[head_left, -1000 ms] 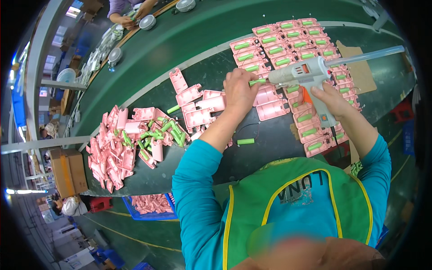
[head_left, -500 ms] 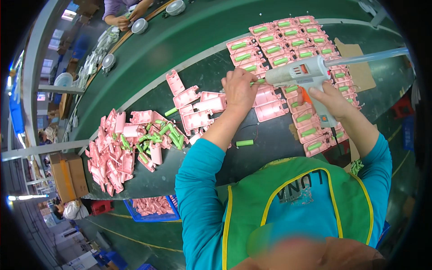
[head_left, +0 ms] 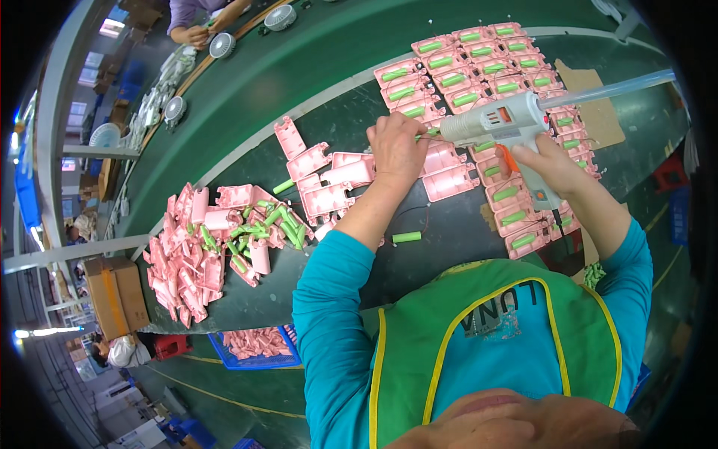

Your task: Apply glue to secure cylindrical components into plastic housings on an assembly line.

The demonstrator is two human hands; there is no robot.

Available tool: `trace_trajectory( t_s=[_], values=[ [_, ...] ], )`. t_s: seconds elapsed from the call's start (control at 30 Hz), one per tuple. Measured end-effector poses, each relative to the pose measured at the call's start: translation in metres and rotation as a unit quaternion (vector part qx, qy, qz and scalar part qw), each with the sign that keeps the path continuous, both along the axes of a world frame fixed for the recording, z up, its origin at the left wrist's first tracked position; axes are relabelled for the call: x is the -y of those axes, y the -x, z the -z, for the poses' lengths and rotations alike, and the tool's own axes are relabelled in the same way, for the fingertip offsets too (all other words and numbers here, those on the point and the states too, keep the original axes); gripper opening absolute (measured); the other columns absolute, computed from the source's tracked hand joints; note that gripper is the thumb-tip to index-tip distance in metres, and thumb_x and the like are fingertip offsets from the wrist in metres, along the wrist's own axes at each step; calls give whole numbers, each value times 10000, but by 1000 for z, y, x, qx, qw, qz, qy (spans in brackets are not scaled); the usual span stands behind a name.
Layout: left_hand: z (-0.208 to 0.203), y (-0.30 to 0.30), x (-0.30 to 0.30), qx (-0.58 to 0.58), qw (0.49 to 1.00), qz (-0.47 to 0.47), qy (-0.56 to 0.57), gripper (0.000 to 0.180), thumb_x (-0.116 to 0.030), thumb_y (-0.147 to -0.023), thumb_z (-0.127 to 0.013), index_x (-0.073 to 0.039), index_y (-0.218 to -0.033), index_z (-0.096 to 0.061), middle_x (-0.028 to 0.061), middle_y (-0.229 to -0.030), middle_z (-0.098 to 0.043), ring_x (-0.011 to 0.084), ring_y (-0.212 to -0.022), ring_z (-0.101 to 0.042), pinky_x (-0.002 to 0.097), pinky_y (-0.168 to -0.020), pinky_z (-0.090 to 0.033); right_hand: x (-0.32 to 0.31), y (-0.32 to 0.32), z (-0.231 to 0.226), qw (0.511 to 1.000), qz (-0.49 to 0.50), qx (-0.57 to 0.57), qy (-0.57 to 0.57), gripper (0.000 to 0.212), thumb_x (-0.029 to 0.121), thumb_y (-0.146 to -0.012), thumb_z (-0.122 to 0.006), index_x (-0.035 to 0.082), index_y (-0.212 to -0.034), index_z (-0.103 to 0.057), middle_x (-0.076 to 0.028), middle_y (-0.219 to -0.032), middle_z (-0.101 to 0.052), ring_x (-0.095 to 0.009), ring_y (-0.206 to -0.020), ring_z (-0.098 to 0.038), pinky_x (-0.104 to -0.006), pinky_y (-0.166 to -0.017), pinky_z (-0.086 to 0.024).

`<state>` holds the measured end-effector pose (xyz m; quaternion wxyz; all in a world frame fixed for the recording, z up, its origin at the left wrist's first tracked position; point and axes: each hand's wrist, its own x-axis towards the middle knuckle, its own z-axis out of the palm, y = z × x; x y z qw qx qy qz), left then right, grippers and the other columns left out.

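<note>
Okay, green belt (head_left: 247, 97) runs across the back, dark bench (head_left: 456, 232) in front of it. On the bench, right side: a grid of pink shells (head_left: 465, 99), rows nearly touching, green cells seated in most. Left side: a heap (head_left: 179, 262), pink shells jumbled together, loose green cells mixed in at its right edge. Carton (head_left: 116, 295) off the bench's left end; blue crate (head_left: 262, 365) of pink parts below the front edge.

Glue gun (head_left: 490, 123) is above the grid, nozzle pointing left, clear stick (head_left: 621, 91) out the back. Right hand (head_left: 552, 161) grasps its handle, fingers by the orange trigger (head_left: 511, 159); can't tell if pressed. Left hand (head_left: 399, 146) pinches a green cell (head_left: 431, 132) right at the nozzle; can't tell if nozzle touches it. Empty shells (head_left: 450, 183) lie just below, right of that hand's wrist. Smallest: a lone cell (head_left: 407, 237) with thin wire, flat on the bench nearer the person.
</note>
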<state>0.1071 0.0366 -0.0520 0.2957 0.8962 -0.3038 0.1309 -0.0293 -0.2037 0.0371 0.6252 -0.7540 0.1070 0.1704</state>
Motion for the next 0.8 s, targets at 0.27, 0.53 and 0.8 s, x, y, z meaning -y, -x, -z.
trace_trajectory(
  t_s=[0.27,0.53,0.8],
  values=[
    [-41,-20,-33,-83,994,64,-19,309,-12,-697,-604,-123,-985,-630,71,-986,-601,293,-986,-577,431,-839,-430,4,8,8,999,25,28,-9,527,426,-932,-596,6,-1241,-523,-93,-963,-646,-149,-874,-594,-329,-746,-491],
    [-25,-52,-61,-27,988,98,-120,248,-55,-738,-676,-113,-979,-658,47,-1142,-603,285,-1130,-539,427,-914,-444,6,6,-6,987,20,30,-154,588,473,-916,-569,4,-1265,-520,-122,-1047,-669,-136,-849,-635,-258,-612,-507],
    [-43,-54,-68,-42,947,129,-291,151,-137,-751,-702,-126,-888,-642,45,-1045,-630,266,-1043,-580,413,-857,-433,-9,30,-11,994,-24,37,-104,607,470,-902,-598,14,-1292,-506,-97,-1030,-653,-148,-899,-612,-283,-697,-499]
  ],
)
